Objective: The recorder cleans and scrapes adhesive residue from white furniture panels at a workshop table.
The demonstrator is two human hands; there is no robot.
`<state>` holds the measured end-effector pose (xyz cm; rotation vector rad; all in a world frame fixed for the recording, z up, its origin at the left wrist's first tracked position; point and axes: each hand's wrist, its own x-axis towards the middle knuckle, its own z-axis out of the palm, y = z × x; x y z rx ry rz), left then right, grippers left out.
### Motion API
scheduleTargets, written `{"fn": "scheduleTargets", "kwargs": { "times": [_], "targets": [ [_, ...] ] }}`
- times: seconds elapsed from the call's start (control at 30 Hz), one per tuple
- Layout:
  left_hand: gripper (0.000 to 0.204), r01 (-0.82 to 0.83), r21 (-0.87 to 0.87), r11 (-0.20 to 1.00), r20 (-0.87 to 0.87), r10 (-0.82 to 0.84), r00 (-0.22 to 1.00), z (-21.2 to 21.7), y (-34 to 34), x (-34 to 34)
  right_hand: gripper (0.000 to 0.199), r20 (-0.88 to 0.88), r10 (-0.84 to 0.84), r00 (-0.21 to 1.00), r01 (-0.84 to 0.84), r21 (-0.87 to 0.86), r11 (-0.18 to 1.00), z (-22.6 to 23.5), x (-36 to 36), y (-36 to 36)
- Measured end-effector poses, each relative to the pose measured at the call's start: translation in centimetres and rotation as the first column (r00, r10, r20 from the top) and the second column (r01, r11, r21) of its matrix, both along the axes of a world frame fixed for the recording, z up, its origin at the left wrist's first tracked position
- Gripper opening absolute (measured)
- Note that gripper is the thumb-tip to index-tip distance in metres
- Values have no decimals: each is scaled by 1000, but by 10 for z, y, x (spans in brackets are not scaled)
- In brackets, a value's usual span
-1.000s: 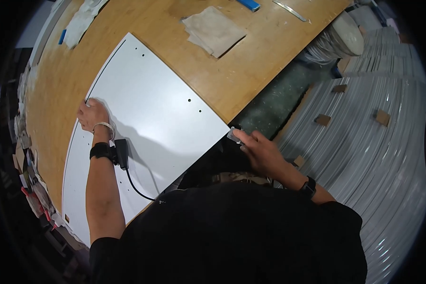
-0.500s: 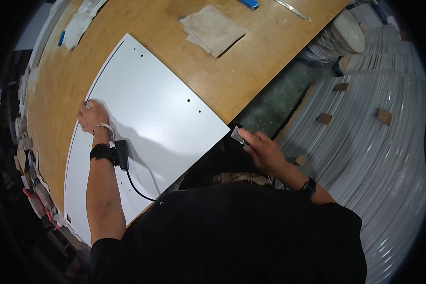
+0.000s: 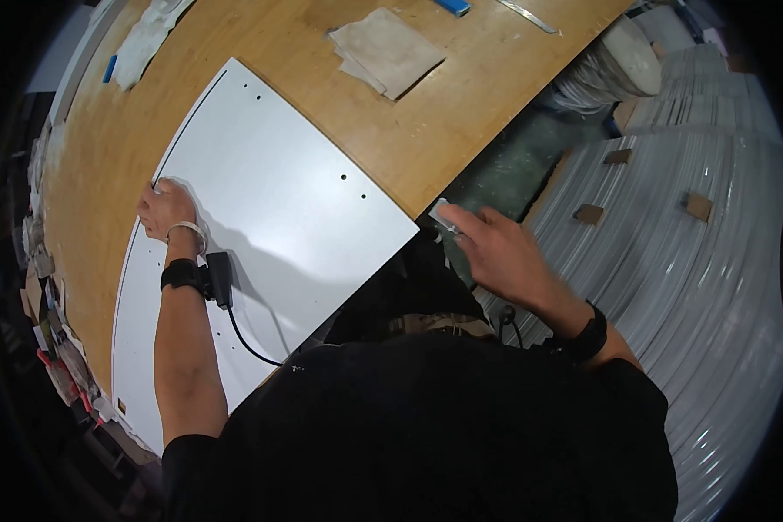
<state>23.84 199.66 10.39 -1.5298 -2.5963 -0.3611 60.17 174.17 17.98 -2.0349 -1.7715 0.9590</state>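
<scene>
A white curved-edged panel (image 3: 278, 204) with small drilled holes lies on the wooden workbench (image 3: 270, 39). My left hand (image 3: 167, 209) is closed over the panel's curved left edge, its fingertips partly hidden. Just off the panel's right corner, above the floor beside the bench, is my right hand (image 3: 500, 248). Thumb and fingers there pinch a small flat greyish-white piece (image 3: 444, 214), whose kind I cannot make out. It appears apart from the panel.
A folded beige cloth (image 3: 386, 52) lies on the bench beyond the panel, near a blue tool (image 3: 453, 7) and a metal strip (image 3: 527, 16). To the right are plastic-wrapped stacks (image 3: 661, 270) with cardboard pieces and a large spool (image 3: 622, 59). A cable (image 3: 250, 346) hangs from my left wrist.
My right hand has moved slightly up and to the right with the small piece, turning a little. My left hand stays on the panel's edge; the whole view has shifted slightly.
</scene>
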Motion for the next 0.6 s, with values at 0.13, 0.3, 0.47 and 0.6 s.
{"fn": "scheduleTargets", "kwargs": {
  "times": [0.13, 0.3, 0.47, 0.6],
  "targets": [
    [48, 15, 19, 1000, 16, -15, 1000, -1, 0, -2, 42, 98, 235, 967, -216, -170, 961, 14, -14, 13],
    [49, 23, 11, 1000, 34, -23, 999, -2, 2, -5, 40, 189, 384, 904, -335, -247, 909, -4, -12, -22],
    [49, 67, 35, 997, 27, -68, 997, -6, 1, -5, 56, -182, -181, 967, 146, -193, 970, 4, -17, -15],
    [49, 93, 34, 995, 25, -94, 995, -8, 2, -1, 51, -314, -447, 837, 438, -104, 893, -32, -40, 2]
  ]
}}
